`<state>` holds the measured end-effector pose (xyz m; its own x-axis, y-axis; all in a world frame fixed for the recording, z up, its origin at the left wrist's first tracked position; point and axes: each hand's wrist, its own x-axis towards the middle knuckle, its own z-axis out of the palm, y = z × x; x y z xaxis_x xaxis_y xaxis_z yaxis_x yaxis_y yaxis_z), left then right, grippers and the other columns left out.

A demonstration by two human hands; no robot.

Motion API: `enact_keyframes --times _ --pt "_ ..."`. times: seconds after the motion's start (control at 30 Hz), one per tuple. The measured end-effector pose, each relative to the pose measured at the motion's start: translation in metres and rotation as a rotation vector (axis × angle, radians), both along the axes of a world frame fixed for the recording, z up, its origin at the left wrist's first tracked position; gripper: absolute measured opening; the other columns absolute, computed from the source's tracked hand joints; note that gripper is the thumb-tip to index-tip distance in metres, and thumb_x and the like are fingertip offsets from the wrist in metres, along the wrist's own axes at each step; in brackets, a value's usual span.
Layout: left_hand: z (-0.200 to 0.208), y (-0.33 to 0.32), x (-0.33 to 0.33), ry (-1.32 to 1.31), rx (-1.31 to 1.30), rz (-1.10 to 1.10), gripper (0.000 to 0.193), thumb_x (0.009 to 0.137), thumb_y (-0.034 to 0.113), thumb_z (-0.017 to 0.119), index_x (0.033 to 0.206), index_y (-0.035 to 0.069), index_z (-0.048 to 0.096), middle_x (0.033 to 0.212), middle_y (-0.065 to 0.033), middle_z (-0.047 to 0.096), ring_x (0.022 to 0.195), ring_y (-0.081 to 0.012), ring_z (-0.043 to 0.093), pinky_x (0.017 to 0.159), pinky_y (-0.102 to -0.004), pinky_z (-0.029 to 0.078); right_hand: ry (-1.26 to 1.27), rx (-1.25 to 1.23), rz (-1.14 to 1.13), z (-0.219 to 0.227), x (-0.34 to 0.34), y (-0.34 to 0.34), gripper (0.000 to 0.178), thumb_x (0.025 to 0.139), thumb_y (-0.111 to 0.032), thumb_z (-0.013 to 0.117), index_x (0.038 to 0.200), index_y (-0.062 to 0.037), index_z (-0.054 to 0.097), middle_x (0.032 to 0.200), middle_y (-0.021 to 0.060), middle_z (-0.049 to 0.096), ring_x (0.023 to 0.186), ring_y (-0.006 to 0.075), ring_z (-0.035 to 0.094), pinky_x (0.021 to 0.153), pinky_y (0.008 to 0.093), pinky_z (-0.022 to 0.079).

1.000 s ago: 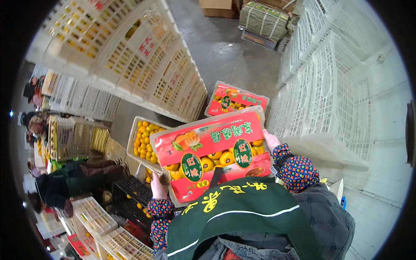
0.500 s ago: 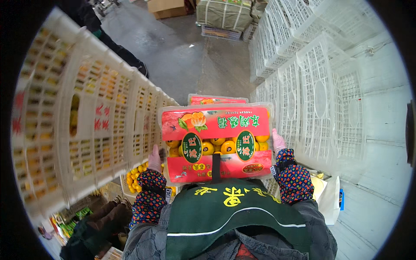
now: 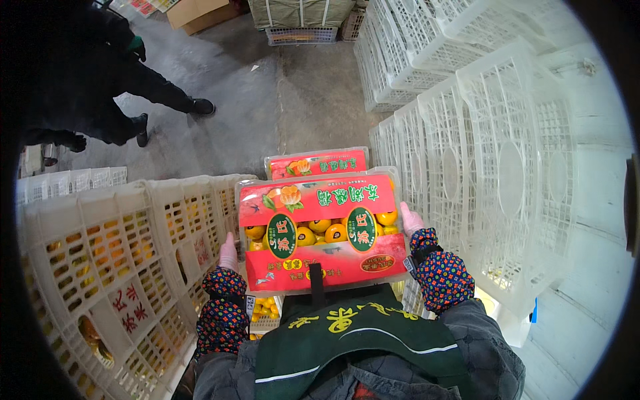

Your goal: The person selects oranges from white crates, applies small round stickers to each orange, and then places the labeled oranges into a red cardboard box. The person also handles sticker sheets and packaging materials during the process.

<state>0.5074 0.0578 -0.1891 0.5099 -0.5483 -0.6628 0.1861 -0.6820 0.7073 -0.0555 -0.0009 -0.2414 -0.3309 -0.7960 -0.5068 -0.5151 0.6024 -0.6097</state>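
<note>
Held before my chest is a clear plastic box of mandarins (image 3: 325,232), with red printed bands and green oval labels across its lid. My left hand (image 3: 229,252) presses on its left side, thumb up along the edge. My right hand (image 3: 412,220) grips the opposite side the same way. The fingers of both hands are mostly hidden beneath or behind the box. A second red-banded fruit box (image 3: 319,165) shows just beyond the far edge; whether it touches the first or what bears it, I cannot tell.
Stacked white crates of fruit (image 3: 127,267) stand close on my left, and tall white empty-looking crates (image 3: 460,167) line my right. A person in dark clothes (image 3: 113,73) is at the far left on the grey floor (image 3: 233,100). A wrapped bale (image 3: 303,13) lies ahead.
My view has shifted, so the left crates appear lower and the person at far left shows more fully. The mandarin box stays between my hands, slightly further left and lower in view.
</note>
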Motion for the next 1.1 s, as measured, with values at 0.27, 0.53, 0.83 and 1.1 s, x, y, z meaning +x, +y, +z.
enact_keyframes --times 0.27,0.53,0.83,1.1 --pt "-0.029 -0.012 0.006 0.001 -0.045 0.176 0.065 0.094 0.066 0.048 0.1 0.004 0.069 0.082 -0.0058 0.066 0.069 -0.0258 0.062 0.063 -0.0418 0.05 0.095 -0.115 0.041 0.04 0.009 0.011 0.096 0.093 -0.077 0.025 0.116 0.0056 0.068 0.111 0.0321 0.066 0.117 0.0455 0.059 0.099 0.0488 0.043" --pt "-0.008 -0.002 -0.012 -0.103 -0.228 0.023 0.068 0.095 0.056 0.057 0.11 -0.01 0.065 0.097 -0.006 0.062 0.085 -0.0188 0.058 0.077 -0.038 0.046 -0.063 -0.218 -0.176 0.028 0.009 0.009 0.071 0.103 -0.056 0.031 0.107 0.005 0.066 0.105 0.0267 0.068 0.101 0.0415 0.064 0.091 0.0453 0.046" --pt "-0.008 0.014 0.02 -0.433 -0.234 -0.224 0.059 0.098 0.049 0.057 0.111 -0.008 0.065 0.099 -0.0106 0.065 0.089 -0.0206 0.058 0.083 -0.0355 0.045 -0.338 -0.4 -0.242 0.015 0.025 0.035 0.038 0.1 -0.032 0.059 0.109 0.0044 0.066 0.087 0.0052 0.066 0.08 0.0122 0.058 0.073 0.029 0.048" --pt "0.004 0.048 0.002 -0.417 0.023 0.191 0.075 0.098 0.059 0.048 0.131 -0.007 0.059 0.124 -0.0244 0.065 0.117 -0.0328 0.062 0.1 -0.0361 0.047 0.178 -0.371 -0.318 0.04 0.027 0.069 0.054 0.089 -0.042 0.069 0.12 0.0028 0.063 0.103 0.0179 0.071 0.092 0.035 0.066 0.083 0.0432 0.051"
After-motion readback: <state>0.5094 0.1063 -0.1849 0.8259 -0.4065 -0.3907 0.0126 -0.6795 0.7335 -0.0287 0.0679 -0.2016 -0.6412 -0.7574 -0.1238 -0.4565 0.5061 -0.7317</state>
